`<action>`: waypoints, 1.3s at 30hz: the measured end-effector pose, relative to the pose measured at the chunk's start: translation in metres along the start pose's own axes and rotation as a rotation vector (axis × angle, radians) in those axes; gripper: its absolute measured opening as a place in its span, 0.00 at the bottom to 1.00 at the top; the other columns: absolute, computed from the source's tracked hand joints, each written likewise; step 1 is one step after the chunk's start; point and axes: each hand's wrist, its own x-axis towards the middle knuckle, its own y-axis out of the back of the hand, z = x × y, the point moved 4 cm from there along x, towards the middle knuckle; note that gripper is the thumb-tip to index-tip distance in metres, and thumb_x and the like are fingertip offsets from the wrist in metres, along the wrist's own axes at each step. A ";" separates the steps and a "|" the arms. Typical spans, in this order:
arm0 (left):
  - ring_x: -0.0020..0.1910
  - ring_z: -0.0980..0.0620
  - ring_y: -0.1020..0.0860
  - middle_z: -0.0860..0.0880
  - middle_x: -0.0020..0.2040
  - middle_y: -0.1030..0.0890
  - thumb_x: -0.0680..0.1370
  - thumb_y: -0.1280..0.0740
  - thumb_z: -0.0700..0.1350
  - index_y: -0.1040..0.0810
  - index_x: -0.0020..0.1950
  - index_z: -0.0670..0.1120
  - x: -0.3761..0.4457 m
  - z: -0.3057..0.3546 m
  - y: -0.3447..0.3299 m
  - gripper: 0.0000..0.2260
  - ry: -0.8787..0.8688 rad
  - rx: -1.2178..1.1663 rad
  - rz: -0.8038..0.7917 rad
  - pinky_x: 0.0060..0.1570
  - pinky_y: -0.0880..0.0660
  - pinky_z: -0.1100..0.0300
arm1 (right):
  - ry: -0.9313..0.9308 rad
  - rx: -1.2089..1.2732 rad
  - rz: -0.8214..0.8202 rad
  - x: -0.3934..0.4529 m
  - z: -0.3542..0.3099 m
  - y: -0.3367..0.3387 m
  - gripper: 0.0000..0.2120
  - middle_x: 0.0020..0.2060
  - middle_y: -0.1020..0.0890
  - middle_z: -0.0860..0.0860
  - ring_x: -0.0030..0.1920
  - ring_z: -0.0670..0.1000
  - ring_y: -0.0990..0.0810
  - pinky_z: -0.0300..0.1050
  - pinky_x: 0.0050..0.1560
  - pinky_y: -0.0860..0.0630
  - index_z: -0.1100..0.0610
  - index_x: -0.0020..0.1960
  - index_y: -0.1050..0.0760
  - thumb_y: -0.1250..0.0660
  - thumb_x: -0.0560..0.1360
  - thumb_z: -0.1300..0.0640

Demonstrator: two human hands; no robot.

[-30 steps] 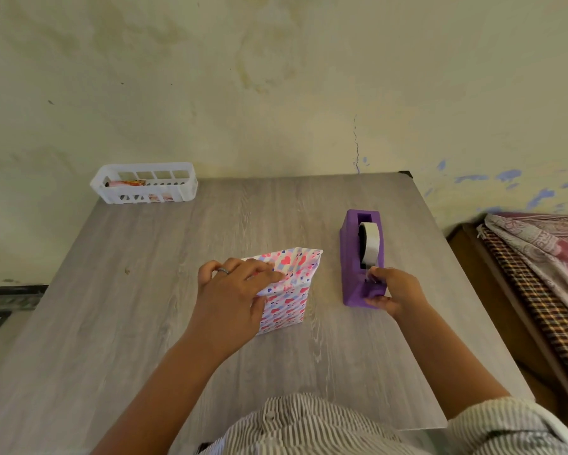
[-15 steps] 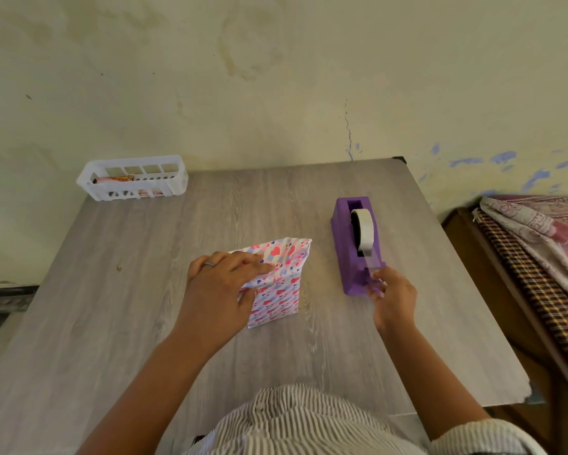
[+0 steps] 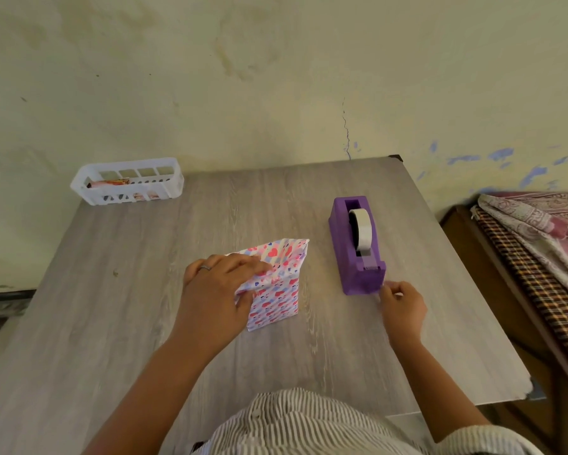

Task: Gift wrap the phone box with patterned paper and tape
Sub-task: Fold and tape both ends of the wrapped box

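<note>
At the far left corner of the table [image 3: 79, 323] sits a white basket [image 3: 126, 185], well apart from the work. Mid-table, the left hand [image 3: 217, 293] presses a folded flap down on the phone box [image 3: 276, 287], already covered in heart-patterned paper, fingers curled around its top edge. To the right stands the purple tape dispenser [image 3: 358, 247]; just beside its cutter, the right hand [image 3: 402, 303] pinches what looks like a strip of tape. Wrapping seems mostly done; taping this end remains
</note>
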 end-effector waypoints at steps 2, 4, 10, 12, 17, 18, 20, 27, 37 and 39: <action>0.50 0.47 0.20 0.51 0.54 0.18 0.69 0.33 0.48 0.22 0.58 0.52 -0.002 0.001 0.000 0.18 0.029 -0.028 -0.004 0.52 0.29 0.48 | 0.064 -0.026 0.028 -0.009 -0.003 0.007 0.04 0.42 0.20 0.53 0.42 0.51 0.22 0.48 0.44 0.24 0.57 0.45 0.24 0.36 0.78 0.60; 0.51 0.48 0.20 0.52 0.54 0.19 0.69 0.33 0.48 0.24 0.61 0.52 -0.003 0.000 0.000 0.20 0.086 -0.070 -0.016 0.54 0.31 0.50 | 0.190 -0.027 0.016 -0.024 -0.022 0.012 0.04 0.40 0.20 0.51 0.42 0.50 0.22 0.51 0.47 0.21 0.55 0.46 0.23 0.36 0.77 0.60; 0.53 0.51 0.22 0.55 0.54 0.19 0.68 0.33 0.46 0.24 0.59 0.55 -0.005 0.000 0.001 0.19 0.110 -0.137 -0.003 0.57 0.36 0.58 | 0.553 0.025 -0.134 -0.084 -0.093 0.017 0.14 0.38 0.19 0.40 0.41 0.40 0.20 0.40 0.45 0.21 0.52 0.59 0.23 0.33 0.75 0.62; 0.54 0.52 0.22 0.58 0.56 0.20 0.69 0.34 0.46 0.22 0.56 0.57 -0.005 -0.001 0.001 0.16 0.063 -0.143 0.024 0.56 0.36 0.57 | 0.567 0.023 -0.251 -0.101 -0.112 0.012 0.31 0.33 0.17 0.44 0.37 0.40 0.20 0.29 0.41 0.25 0.52 0.73 0.37 0.30 0.73 0.63; 0.53 0.54 0.24 0.58 0.56 0.21 0.67 0.33 0.46 0.19 0.54 0.58 -0.004 -0.002 -0.001 0.16 0.030 -0.129 0.024 0.53 0.39 0.58 | 0.212 0.351 -0.508 -0.136 -0.136 -0.010 0.32 0.34 0.16 0.54 0.27 0.51 0.23 0.42 0.28 0.27 0.52 0.69 0.41 0.29 0.71 0.63; 0.52 0.54 0.24 0.58 0.55 0.21 0.67 0.32 0.46 0.19 0.53 0.58 -0.003 -0.003 0.000 0.16 0.026 -0.129 0.013 0.52 0.39 0.58 | 0.166 0.373 -0.524 -0.141 -0.138 -0.015 0.29 0.34 0.16 0.55 0.26 0.53 0.24 0.43 0.27 0.28 0.53 0.67 0.39 0.29 0.71 0.61; 0.50 0.54 0.23 0.59 0.52 0.21 0.67 0.31 0.47 0.19 0.53 0.58 -0.001 -0.003 0.001 0.15 0.018 -0.126 -0.006 0.51 0.39 0.58 | 0.104 0.391 -0.521 -0.147 -0.141 -0.022 0.26 0.35 0.16 0.55 0.23 0.52 0.26 0.43 0.25 0.31 0.53 0.64 0.38 0.29 0.71 0.59; 0.46 0.53 0.20 0.58 0.49 0.18 0.64 0.23 0.46 0.30 0.61 0.54 0.006 -0.005 0.008 0.28 0.064 -0.230 -0.053 0.53 0.41 0.62 | 0.003 0.346 -0.411 -0.148 -0.150 -0.040 0.24 0.33 0.15 0.52 0.19 0.49 0.28 0.40 0.20 0.33 0.56 0.62 0.37 0.28 0.72 0.61; 0.44 0.51 0.19 0.54 0.47 0.16 0.63 0.22 0.47 0.35 0.64 0.52 0.001 0.000 0.010 0.34 -0.009 -0.155 -0.022 0.54 0.41 0.60 | -0.073 0.292 -0.304 -0.155 -0.156 -0.047 0.27 0.40 0.16 0.56 0.18 0.45 0.26 0.37 0.18 0.33 0.52 0.62 0.39 0.27 0.71 0.62; 0.45 0.50 0.19 0.54 0.48 0.17 0.63 0.22 0.48 0.36 0.65 0.52 -0.001 0.000 0.008 0.35 -0.017 -0.137 -0.029 0.55 0.41 0.59 | -0.083 0.266 -0.293 -0.154 -0.154 -0.048 0.28 0.37 0.16 0.56 0.18 0.45 0.27 0.36 0.18 0.34 0.52 0.62 0.39 0.27 0.70 0.64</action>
